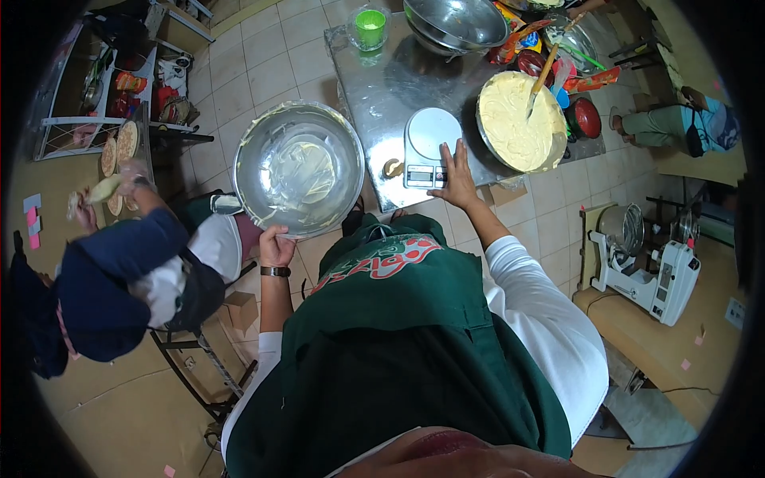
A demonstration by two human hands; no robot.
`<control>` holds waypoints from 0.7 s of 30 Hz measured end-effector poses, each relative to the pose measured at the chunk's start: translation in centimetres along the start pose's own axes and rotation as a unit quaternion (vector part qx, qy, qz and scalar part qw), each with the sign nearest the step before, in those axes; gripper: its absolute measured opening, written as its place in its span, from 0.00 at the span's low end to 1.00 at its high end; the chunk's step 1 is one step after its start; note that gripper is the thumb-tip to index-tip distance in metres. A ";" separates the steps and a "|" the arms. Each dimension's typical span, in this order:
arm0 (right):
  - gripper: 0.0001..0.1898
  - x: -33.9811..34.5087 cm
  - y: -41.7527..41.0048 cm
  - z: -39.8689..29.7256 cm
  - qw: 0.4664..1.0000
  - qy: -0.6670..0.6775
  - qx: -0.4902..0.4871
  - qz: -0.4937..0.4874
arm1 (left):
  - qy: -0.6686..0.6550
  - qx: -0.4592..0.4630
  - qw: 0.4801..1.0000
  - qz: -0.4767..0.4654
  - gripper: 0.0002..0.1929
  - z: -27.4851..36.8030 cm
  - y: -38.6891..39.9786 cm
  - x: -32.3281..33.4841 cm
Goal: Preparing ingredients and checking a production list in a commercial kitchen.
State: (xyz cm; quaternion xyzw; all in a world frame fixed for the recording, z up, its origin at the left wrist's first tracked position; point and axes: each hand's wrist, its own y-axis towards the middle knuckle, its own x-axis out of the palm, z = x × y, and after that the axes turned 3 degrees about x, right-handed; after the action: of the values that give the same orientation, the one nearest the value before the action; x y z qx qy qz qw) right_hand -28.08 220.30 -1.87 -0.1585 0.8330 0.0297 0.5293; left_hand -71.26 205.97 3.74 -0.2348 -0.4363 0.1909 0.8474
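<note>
A large stainless steel bowl (299, 170), smeared inside with pale cream, is held by its near rim in my left hand (277, 246), off the table's left side. My right hand (459, 179) rests with spread fingers at the right edge of a white digital kitchen scale (434, 132), whose round platform bears nothing. To the scale's right, a wide bowl full of pale yellow cream (520, 119) has a wooden-handled tool (545, 69) standing in it. A small brown round object (392, 168) lies left of the scale.
The steel table (382, 83) also bears a green cup (370, 28), stacked metal bowls (457, 24) and packets. At left, a co-worker (113, 281) handles a piping bag near flat round cakes (127, 141). Another person (675, 122) stands at right, beyond a stand mixer (651, 269).
</note>
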 end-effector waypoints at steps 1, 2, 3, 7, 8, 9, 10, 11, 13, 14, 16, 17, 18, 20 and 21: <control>0.67 0.1 0.2 0.3 1.000 0.019 -0.012 0.006 | 0.001 -0.007 1.000 -0.006 0.24 0.1 0.0 0.0; 0.67 0.0 0.7 0.3 0.999 0.038 -0.023 0.013 | 0.001 -0.006 1.000 -0.005 0.24 0.2 0.1 -0.2; 0.67 -0.2 1.2 0.2 0.999 0.038 -0.024 0.012 | 0.002 -0.007 1.000 0.001 0.25 0.2 0.1 -0.3; 0.64 -1.4 4.3 0.7 0.997 0.054 -0.053 -0.029 | -0.001 -0.002 1.000 0.011 0.27 0.0 0.3 0.7; 0.63 -1.7 5.2 0.6 0.995 0.055 -0.063 -0.053 | 0.000 -0.002 1.000 0.012 0.27 0.1 0.3 1.0; 0.61 -2.0 5.9 0.7 0.995 0.049 -0.065 -0.061 | 0.003 -0.004 1.000 0.005 0.27 0.1 0.4 1.3; 0.61 -2.1 6.7 0.6 0.995 0.050 -0.064 -0.061 | 0.007 -0.006 1.000 -0.003 0.27 0.1 0.6 1.6; 0.61 -2.2 7.3 0.5 0.994 0.045 -0.066 -0.068 | 0.008 -0.007 1.000 -0.002 0.27 0.1 0.7 1.7; 0.57 -2.2 8.1 0.2 0.995 0.038 -0.078 -0.057 | 0.011 -0.014 1.000 -0.003 0.27 0.2 1.0 1.9; 0.57 -2.3 8.1 -0.1 0.994 0.039 -0.079 -0.058 | 0.011 -0.013 1.000 -0.002 0.27 0.2 1.2 1.7; 0.50 -2.6 7.5 -0.6 0.997 0.002 -0.079 -0.024 | 0.002 -0.019 1.000 -0.013 0.26 0.0 1.5 1.1; 0.50 -2.5 7.0 -0.7 0.997 0.001 -0.080 -0.024 | 0.000 -0.018 1.000 -0.013 0.26 -0.1 1.6 1.2; 0.45 -2.1 6.0 -0.5 0.997 -0.016 -0.079 -0.017 | 0.003 -0.017 1.000 -0.006 0.26 -0.1 1.6 1.5; 0.41 -1.4 4.3 -0.4 0.996 -0.034 -0.078 -0.012 | 0.004 -0.016 1.000 0.002 0.26 0.0 1.6 2.0; 0.39 -1.1 3.6 -0.5 0.996 -0.044 -0.071 -0.010 | 0.007 -0.022 1.000 0.001 0.26 0.1 1.5 2.4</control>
State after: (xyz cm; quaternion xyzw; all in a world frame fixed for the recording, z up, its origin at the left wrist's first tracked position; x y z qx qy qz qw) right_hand -29.12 223.88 -1.06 -0.2029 0.8030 0.0905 0.5530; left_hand -70.21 208.50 4.48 -0.2550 -0.4340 0.1807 0.8450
